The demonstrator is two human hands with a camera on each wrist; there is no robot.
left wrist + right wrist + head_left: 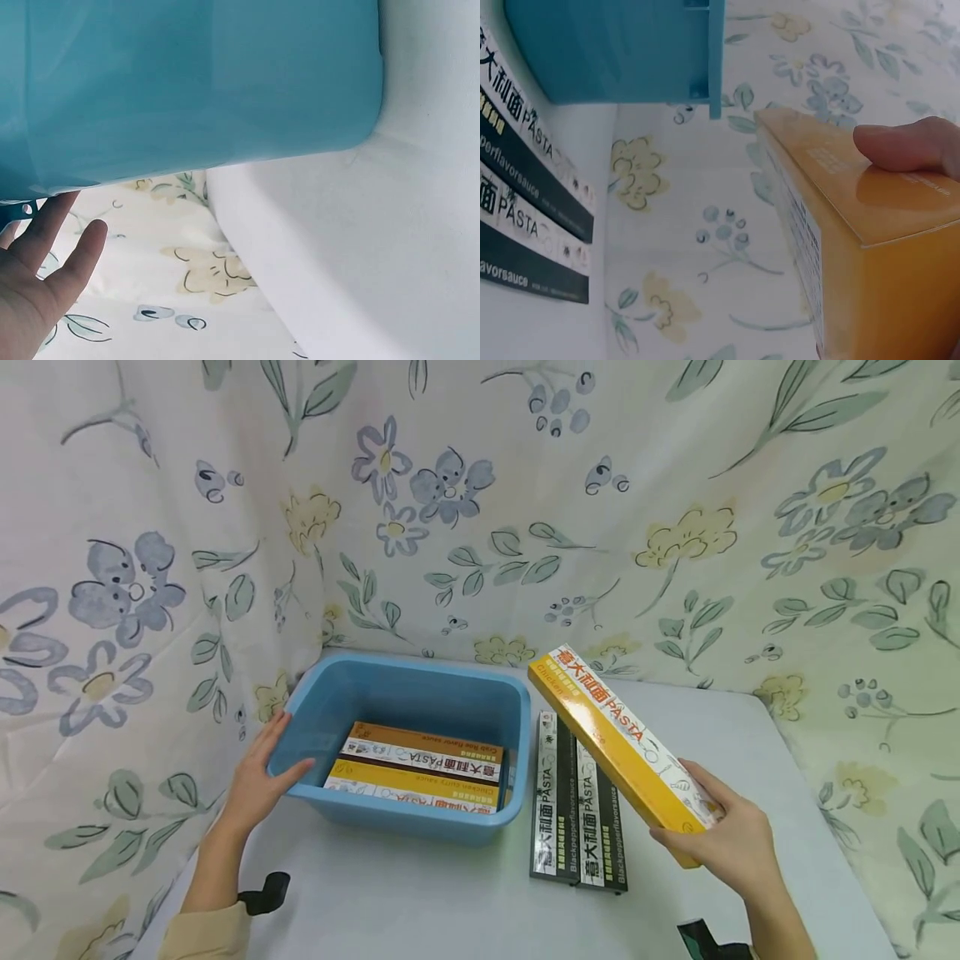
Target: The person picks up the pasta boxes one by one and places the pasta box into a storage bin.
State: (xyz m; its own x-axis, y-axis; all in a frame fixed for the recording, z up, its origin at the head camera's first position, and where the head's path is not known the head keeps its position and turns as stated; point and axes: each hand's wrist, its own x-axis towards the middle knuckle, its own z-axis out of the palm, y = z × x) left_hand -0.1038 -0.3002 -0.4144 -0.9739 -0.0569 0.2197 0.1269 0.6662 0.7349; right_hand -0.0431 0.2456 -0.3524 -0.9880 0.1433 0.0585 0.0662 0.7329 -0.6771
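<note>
My right hand [738, 839] grips a yellow pasta box [611, 747] by its near end. The box is raised and slanted, its far end reaching toward the bin's right side. In the right wrist view the thumb [900, 148] presses on its yellow face. My left hand [255, 785] rests at the left rim of a blue plastic bin [412, 668], fingers extended. The left wrist view shows those fingers [49, 229] right at the bin's edge. Inside the bin lie a brown crab roe pasta box [431, 737] and a yellow chicken curry pasta box [420, 777], side by side.
Two black pepper pasta boxes [553, 810] [600, 827] lie next to each other on the white table [405, 893], just right of the bin. Floral cloth [525, 527] hangs behind the table and along its sides.
</note>
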